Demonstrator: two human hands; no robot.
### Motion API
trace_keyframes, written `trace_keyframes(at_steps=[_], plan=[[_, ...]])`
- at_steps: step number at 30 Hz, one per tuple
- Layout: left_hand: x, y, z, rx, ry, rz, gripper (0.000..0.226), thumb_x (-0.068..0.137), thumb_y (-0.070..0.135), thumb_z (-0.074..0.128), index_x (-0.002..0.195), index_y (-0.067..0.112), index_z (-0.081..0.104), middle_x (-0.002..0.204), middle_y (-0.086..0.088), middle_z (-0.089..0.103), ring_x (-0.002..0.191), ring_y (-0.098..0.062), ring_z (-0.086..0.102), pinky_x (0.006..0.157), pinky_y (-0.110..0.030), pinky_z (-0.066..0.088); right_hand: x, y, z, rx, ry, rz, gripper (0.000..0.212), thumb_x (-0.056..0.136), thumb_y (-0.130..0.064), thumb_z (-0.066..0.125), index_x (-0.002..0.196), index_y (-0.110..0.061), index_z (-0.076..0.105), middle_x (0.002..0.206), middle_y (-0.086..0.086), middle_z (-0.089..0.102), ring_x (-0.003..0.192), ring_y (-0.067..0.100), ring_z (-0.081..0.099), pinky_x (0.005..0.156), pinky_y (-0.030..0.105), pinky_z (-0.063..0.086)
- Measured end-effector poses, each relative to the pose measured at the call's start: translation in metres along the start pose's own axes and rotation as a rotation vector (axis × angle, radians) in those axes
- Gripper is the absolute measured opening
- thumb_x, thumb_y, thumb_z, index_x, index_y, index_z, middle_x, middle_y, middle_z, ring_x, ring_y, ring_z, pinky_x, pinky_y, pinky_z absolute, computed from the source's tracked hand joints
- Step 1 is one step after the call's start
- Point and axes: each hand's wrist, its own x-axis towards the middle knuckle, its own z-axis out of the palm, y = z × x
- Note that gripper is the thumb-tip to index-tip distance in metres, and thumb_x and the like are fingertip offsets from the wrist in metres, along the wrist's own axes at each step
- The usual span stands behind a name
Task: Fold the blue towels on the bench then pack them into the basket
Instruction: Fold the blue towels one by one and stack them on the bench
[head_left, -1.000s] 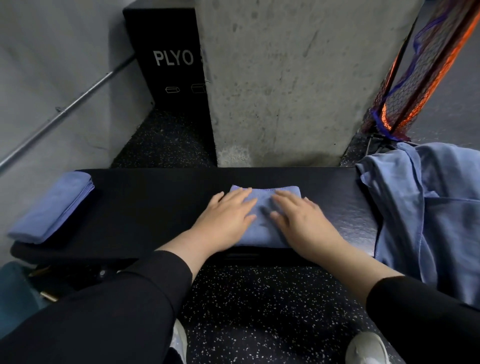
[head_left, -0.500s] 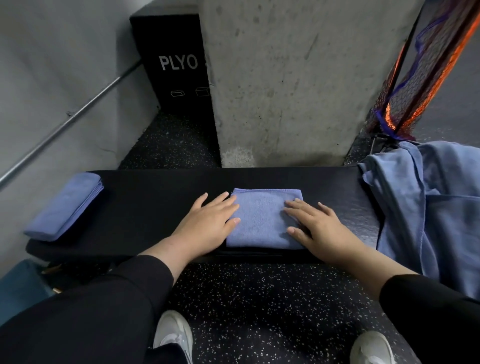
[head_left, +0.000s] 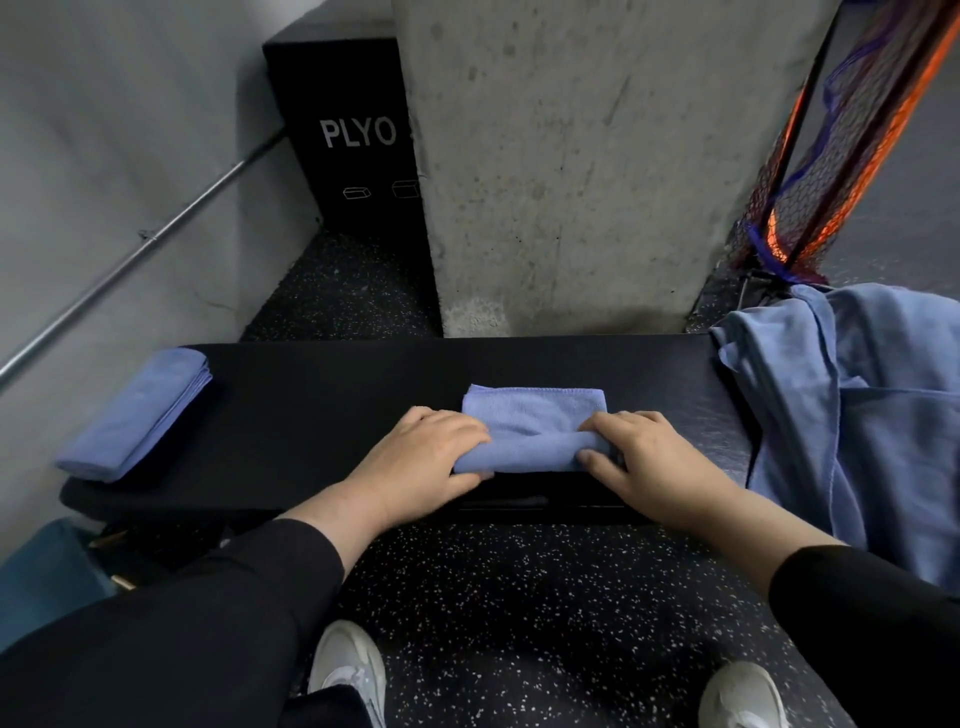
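On the bench (head_left: 322, 405), a folded towel stack (head_left: 137, 413) lies at the left end. At bench centre, the left hand (head_left: 421, 462) and right hand (head_left: 641, 467) pinch the near edge of the folded towel (head_left: 535, 421), whose long axis runs along the bench. Unfolded towels (head_left: 852, 415) drape over the right end.

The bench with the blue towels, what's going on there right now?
A person is folding a small blue towel in the middle of the black bench. The left hand and right hand each grip an end of its near edge. A folded towel lies at the bench's left end, and a heap of unfolded blue cloth sits on the right. No basket is clearly visible.
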Motion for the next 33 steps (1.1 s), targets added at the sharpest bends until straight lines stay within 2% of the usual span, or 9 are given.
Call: trace_keyframes(at_steps=[3,7,9,15,20,23,27,30,33], plan=[[0.0,0.001,-0.008,-0.217,0.008,-0.114,0.02,0.093,0.053,0.054,0.097,0.035,0.061,0.092,0.019,0.064,0.092,-0.002,0.058,0.095,-0.031,0.043,-0.002,0.0,-0.007,-0.01,-0.065,-0.023,0.04,0.085,-0.068,0.051,0.109,-0.037,0.049,0.089,-0.027,0.052,0.088,-0.004,0.048,0.101,0.031,0.033],[0.001,0.001,-0.021,-0.351,0.002,-0.234,0.021,0.095,0.044,0.062,0.081,0.029,0.058,0.073,0.01,0.062,0.067,-0.004,0.055,0.066,-0.029,0.044,0.001,-0.009,-0.013,0.119,-0.033,0.121,0.025,0.091,-0.052,0.061,0.104,-0.032,0.053,0.075,-0.013,0.062,0.076,0.007,0.057,0.076,0.026,0.039],[0.004,0.001,-0.023,-0.391,0.015,-0.29,0.022,0.095,0.044,0.063,0.078,0.03,0.057,0.069,0.01,0.06,0.062,-0.004,0.052,0.062,-0.028,0.041,0.006,-0.013,-0.016,0.191,-0.074,0.193,0.02,0.093,-0.049,0.061,0.103,-0.033,0.054,0.077,-0.006,0.066,0.075,0.009,0.06,0.068,0.028,0.045],[0.021,0.004,-0.018,-0.469,0.126,-0.445,0.02,0.089,0.051,0.067,0.087,0.032,0.061,0.08,0.007,0.069,0.08,-0.011,0.065,0.073,-0.039,0.054,0.022,-0.011,-0.007,0.198,0.044,0.339,0.025,0.092,-0.043,0.065,0.111,-0.031,0.055,0.088,-0.008,0.064,0.08,0.012,0.061,0.069,0.03,0.046],[0.035,0.009,-0.009,-0.463,0.21,-0.555,0.021,0.089,0.048,0.07,0.091,0.029,0.059,0.084,0.003,0.069,0.081,-0.016,0.066,0.07,-0.039,0.055,0.029,-0.019,0.009,-0.15,0.36,0.038,0.017,0.097,-0.033,0.057,0.111,-0.028,0.065,0.118,-0.008,0.061,0.102,0.019,0.059,0.086,0.04,0.042],[0.038,0.01,-0.007,-0.327,0.219,-0.507,0.023,0.091,0.042,0.07,0.106,0.028,0.061,0.102,0.004,0.062,0.09,-0.015,0.06,0.074,-0.032,0.049,0.025,-0.026,0.026,-0.238,0.244,-0.085,0.034,0.098,-0.038,0.046,0.124,-0.026,0.063,0.134,-0.006,0.06,0.123,0.019,0.057,0.105,0.049,0.04],[0.037,0.006,-0.003,0.102,0.294,-0.143,0.04,0.099,0.03,0.06,0.138,0.025,0.058,0.136,0.002,0.052,0.121,-0.022,0.052,0.101,-0.043,0.041,0.018,-0.024,0.039,-0.279,-0.025,0.02,0.065,0.097,-0.05,0.037,0.154,-0.019,0.033,0.161,-0.002,0.033,0.152,0.023,0.024,0.121,0.057,0.02],[0.033,0.01,0.006,0.131,0.026,-0.073,0.052,0.105,0.045,0.037,0.154,0.029,0.036,0.163,0.009,0.028,0.151,-0.013,0.022,0.122,-0.046,0.017,0.021,-0.02,0.035,-0.266,-0.063,0.015,0.069,0.098,-0.053,0.04,0.158,-0.023,0.024,0.165,-0.009,0.022,0.155,0.017,0.012,0.124,0.054,0.01],[0.028,0.009,0.008,0.126,-0.121,-0.121,0.071,0.101,0.062,0.032,0.161,0.03,0.013,0.168,0.014,0.01,0.155,-0.009,0.004,0.125,-0.048,0.006,0.023,-0.015,0.032,-0.223,-0.096,0.023,0.073,0.098,-0.056,0.044,0.16,-0.029,0.018,0.166,-0.014,0.017,0.155,0.011,0.008,0.125,0.049,0.008]])
